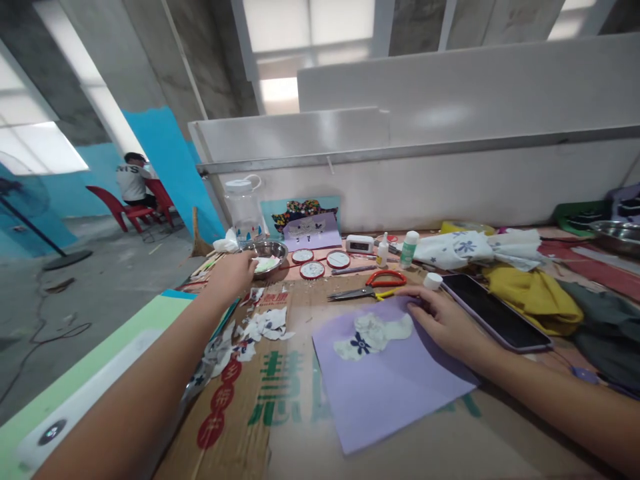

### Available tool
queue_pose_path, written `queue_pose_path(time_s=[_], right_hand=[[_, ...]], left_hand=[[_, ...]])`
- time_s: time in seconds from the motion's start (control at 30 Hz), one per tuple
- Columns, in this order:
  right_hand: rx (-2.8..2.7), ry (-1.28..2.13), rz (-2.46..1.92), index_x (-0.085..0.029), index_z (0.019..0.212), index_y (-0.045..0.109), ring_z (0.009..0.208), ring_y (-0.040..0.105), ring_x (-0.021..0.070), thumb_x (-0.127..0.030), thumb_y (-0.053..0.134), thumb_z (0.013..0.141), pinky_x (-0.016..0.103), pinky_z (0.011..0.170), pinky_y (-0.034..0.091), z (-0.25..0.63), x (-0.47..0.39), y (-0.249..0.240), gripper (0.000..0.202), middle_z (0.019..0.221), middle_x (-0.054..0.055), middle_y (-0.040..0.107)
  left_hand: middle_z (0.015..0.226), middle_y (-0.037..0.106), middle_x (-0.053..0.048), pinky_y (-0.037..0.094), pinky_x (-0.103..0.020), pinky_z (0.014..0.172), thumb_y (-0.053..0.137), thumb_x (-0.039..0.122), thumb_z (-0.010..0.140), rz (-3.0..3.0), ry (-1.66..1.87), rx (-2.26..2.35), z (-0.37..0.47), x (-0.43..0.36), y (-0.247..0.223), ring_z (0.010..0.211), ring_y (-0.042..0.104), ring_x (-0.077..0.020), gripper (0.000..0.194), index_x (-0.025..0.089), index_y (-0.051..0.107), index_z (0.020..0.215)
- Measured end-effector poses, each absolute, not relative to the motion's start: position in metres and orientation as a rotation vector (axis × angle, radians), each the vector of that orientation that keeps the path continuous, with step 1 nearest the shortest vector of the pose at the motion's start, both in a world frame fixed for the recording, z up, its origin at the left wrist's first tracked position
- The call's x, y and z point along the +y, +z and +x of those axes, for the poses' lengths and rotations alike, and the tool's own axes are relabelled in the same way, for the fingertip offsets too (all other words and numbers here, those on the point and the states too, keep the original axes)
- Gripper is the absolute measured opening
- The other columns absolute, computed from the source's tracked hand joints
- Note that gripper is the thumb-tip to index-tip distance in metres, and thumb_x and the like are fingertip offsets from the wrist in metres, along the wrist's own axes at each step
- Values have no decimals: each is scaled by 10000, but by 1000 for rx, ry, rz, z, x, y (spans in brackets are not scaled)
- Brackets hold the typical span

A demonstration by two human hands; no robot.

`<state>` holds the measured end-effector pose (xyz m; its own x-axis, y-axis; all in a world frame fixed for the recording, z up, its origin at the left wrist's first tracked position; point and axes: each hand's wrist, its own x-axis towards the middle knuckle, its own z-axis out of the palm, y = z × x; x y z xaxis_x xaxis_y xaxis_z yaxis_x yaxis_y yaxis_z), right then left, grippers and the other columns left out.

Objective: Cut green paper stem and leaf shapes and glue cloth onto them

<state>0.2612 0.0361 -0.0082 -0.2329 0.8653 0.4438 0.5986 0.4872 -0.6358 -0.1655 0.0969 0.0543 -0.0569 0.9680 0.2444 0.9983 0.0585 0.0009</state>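
My left hand (pixel 239 272) reaches to the left rim of a small metal bowl (pixel 279 253) holding pale green and white scraps. Its fingertips are turned away from me, so I cannot tell whether they hold anything. My right hand (pixel 437 321) grips the upper right edge of a purple sheet of paper (pixel 385 400), with the thumb on top. Stuck or laid on that sheet are whitish cloth pieces (pixel 376 331), one bearing a dark blue flower (pixel 360 344). Just beyond the sheet lie scissors (pixel 355 293) with red and yellow handles.
Cardboard (pixel 300 427) covers the work surface, with torn cloth scraps (pixel 267 325) on its left. Behind are round red-rimmed lids (pixel 313 269), a glue stick (pixel 409 248), a small bottle (pixel 383 253) and a clear jug (pixel 243 212). A phone (pixel 493 310) and yellow cloth (pixel 533 297) lie right. Someone sits far left.
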Motion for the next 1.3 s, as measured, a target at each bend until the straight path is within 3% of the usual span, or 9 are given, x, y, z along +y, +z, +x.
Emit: queue_pose_path(time_s=[0.1,0.23,0.57,0.77,0.87,1.0,1.13,1.2,1.3], right_hand=[[-1873,505,-1218,-189,1031,690,837,686,246,-338,542,885,363,719,567,263,39,-10,255,975,101,742],[-1748,757,-1275,-190,1028,663,658,620,189,-378,571,863,278,521,483,267,42,-10,267,842,65,701],[-1555,1247,-1272,-199,1094,620,608,589,145,-345,645,814,243,493,450,242,27,14,316,880,40,679],[-1636,1135,-1195,-179,1061,636,807,617,168,-201,624,809,241,608,477,190,43,14,252,1028,69,667],[-1641,1156,-1179,-169,1098,605,842,625,168,-106,571,813,252,658,497,148,49,10,294,1065,80,650],[-1690,1199,-1117,-190,1257,519,824,664,163,-161,572,876,284,678,546,108,53,6,385,1172,106,633],[-1826,1156,-1048,-204,1228,568,1059,653,198,-125,640,858,344,907,542,132,57,16,386,1198,102,650],[-1930,1064,-1038,-194,1214,617,1141,624,231,-58,643,824,402,1019,483,165,59,25,414,1208,108,666],[-2336,561,-1122,-176,1307,619,1148,632,278,-4,561,820,452,1000,488,217,62,35,520,1264,141,671]], left_hand=[[1254,651,-105,548,-468,930,602,376,983,-2070,-170,-2233,-169,113,52,1090,654,-259,346,173,614,1263],[1283,626,-99,570,-452,901,629,359,971,-2132,-50,-2329,-172,142,48,1081,649,-251,343,183,610,1264],[1286,622,-102,571,-458,900,639,353,965,-2142,-140,-2413,-175,165,36,1088,648,-255,361,177,600,1279],[1266,633,-92,575,-454,890,636,366,966,-1997,-581,-2407,-173,144,65,1069,654,-260,354,166,613,1257],[1102,718,-89,566,-376,839,586,390,976,-1920,-838,-2319,-166,128,92,985,687,-261,315,145,691,1145],[1014,777,-59,527,-274,759,551,450,914,-1888,-1147,-2109,-145,104,121,936,703,-248,389,173,750,1102],[932,789,-24,529,-254,699,582,529,840,-1992,-1317,-2017,-117,79,124,873,705,-225,433,200,771,1048],[872,786,-32,548,-273,687,693,534,736,-2089,-1520,-2122,-100,68,119,813,703,-227,455,184,777,1014],[790,761,-49,550,-289,609,812,565,600,-2405,-1789,-2163,-73,55,112,700,685,-209,531,163,763,943]])
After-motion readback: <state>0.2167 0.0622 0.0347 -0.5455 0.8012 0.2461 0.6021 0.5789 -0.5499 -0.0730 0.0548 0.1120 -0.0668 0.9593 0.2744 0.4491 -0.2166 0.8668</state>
